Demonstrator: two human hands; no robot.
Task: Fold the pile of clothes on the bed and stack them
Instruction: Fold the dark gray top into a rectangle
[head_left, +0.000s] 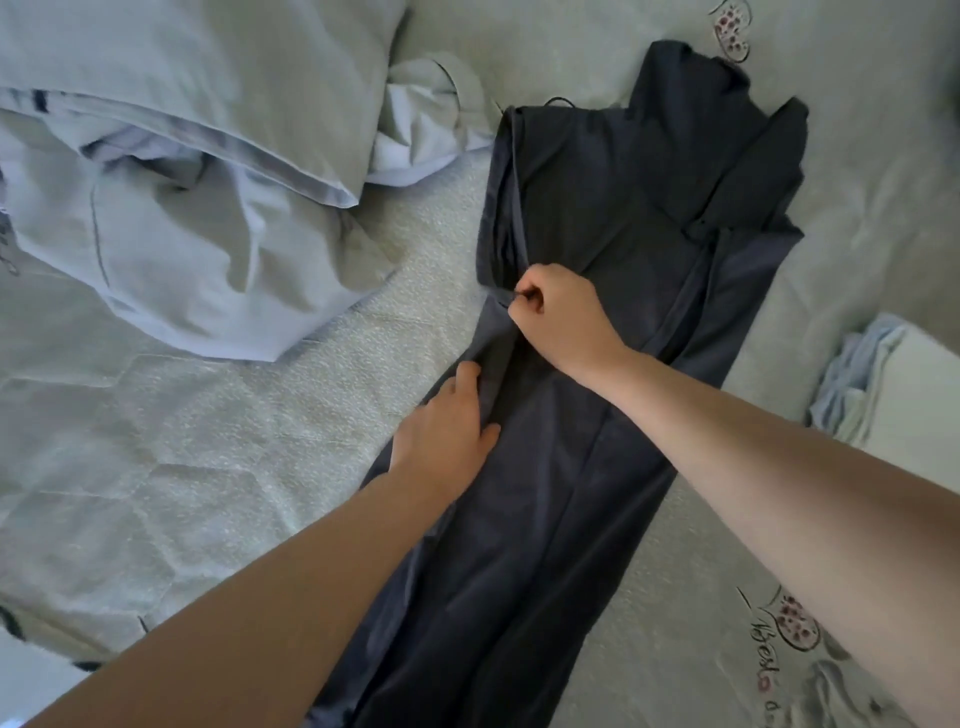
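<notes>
Lying lengthwise on the bed (218, 467), a dark navy garment (613, 218) runs from the near edge of the view, between the two forearms, to the far side, where its upper part is folded over itself with a thin strap loop showing at the top. Its long sides are turned inward, leaving raised folds along the left and right edges.

Right hand (563, 317): fingers curled into a tight fist, pinching a fold of the dark fabric at the left inner seam, roughly at the garment's waist. The forearm crosses over the garment from the right.

Left hand (441, 431): fingers straight and together, palm down, pressing flat on the garment's left edge just below the right hand. The fingertips touch a gathered ridge of cloth; the thumb lies on the fabric.

Surroundings: the bedcover is pale grey-green and quilted, with a floral embroidered motif (779, 629) at lower right and another at the top edge. A pale blue pillow (171, 67) and rumpled pale blue bedding (171, 249) lie at upper left, apart from the garment. A small stack of folded light clothes (893, 384), white and pale blue, sits at the right edge, near but not touching the dark garment
</notes>
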